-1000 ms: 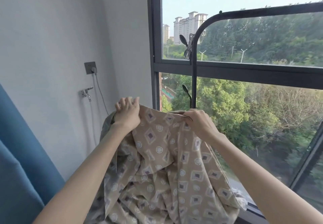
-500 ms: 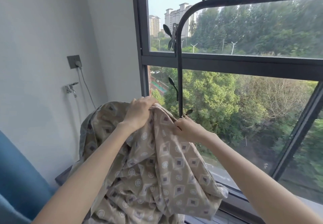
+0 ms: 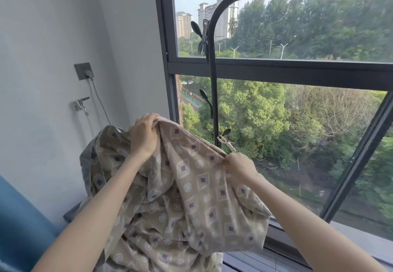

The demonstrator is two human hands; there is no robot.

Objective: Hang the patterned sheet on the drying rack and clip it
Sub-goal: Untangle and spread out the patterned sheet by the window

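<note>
The window (image 3: 276,67) fills the right and upper part of the frame, its dark frame crossing behind the drying rack (image 3: 213,80), whose black tube rises through the centre and bends right along the top edge. The patterned sheet (image 3: 180,197) bunches in the lower centre, beige with diamonds and circles, below the rack's top bar and not on it. At the lower left edge you see a blue curtain (image 3: 19,229). Your left hand (image 3: 143,135) grips a fold at the sheet's upper edge, fingers curled tight around the cloth. Your right hand (image 3: 239,165) pinches the same edge lower right, just beside the rack's upright. Three clips (image 3: 202,38) sit on that upright. On the upper-left wall are a socket (image 3: 83,71) and a tap (image 3: 80,103).
</note>
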